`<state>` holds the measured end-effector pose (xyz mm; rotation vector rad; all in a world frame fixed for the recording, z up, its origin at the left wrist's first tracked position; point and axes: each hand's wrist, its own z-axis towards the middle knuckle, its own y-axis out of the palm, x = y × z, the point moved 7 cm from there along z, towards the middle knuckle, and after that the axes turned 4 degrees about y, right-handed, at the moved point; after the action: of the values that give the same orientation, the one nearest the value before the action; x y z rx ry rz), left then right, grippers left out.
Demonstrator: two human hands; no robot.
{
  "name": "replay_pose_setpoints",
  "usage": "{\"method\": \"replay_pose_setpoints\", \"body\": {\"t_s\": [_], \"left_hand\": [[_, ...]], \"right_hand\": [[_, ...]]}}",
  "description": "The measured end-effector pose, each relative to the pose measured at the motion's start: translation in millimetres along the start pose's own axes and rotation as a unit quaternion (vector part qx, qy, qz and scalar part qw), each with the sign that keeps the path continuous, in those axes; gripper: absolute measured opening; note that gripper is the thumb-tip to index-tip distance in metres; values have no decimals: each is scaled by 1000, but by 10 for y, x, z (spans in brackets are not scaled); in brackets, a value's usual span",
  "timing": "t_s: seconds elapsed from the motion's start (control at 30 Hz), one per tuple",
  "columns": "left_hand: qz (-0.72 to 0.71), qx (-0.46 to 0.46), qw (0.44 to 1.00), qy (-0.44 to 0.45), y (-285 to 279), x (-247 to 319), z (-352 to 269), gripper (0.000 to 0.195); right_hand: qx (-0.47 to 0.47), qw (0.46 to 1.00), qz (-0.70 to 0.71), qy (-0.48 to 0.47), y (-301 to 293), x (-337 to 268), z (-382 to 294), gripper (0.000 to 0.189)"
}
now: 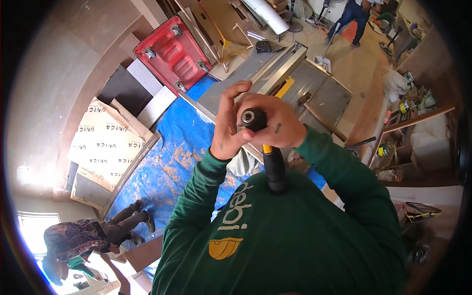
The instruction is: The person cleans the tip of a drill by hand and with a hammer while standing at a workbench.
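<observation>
A cordless drill (276, 171) in black and yellow points its chuck (248, 116) up at my view. My right hand (281, 120) is wrapped around its body, and the black lower part hangs close to my green sweatshirt. Curved about the chuck's other side is my left hand (225, 125), fingers apart and its thumb by the chuck's edge. Whether the thumb presses on the drill is not clear. Beyond my hands stands a grey table saw (328, 96) with a metal fence (284, 70). A claw hammer (324, 120) and a tape measure (263, 46) lie on it.
A blue tarp (177, 142) strewn with sawdust covers the floor at left. A red wheeled cart (173, 55) is tipped up beside paper-wrapped boards (107, 143). One person (88, 236) bends at lower left; another (354, 20) stands at the back. Shelves with cans (385, 150) are at right.
</observation>
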<state>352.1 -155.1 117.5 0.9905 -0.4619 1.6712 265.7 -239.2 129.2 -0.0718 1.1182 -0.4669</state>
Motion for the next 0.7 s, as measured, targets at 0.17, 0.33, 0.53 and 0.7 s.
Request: {"method": "replay_pose_setpoints", "body": {"t_s": [0.17,0.33,0.53,0.7], "left_hand": [[144,-120,982,33,-25,-139,-34,72],[-41,-35,998,-19,59,-345,-243,55],[43,60,997,30,221,-188,-171,34],[178,128,975,-38,217,-49,-71,26]], "right_hand": [[65,990,-115,-53,48,-158,-243,65],[81,987,93,100,-294,235,-717,64],[186,823,-394,363,-1832,2701,-1962,58],[119,808,-462,345,-1821,3202,-2115,48]]}}
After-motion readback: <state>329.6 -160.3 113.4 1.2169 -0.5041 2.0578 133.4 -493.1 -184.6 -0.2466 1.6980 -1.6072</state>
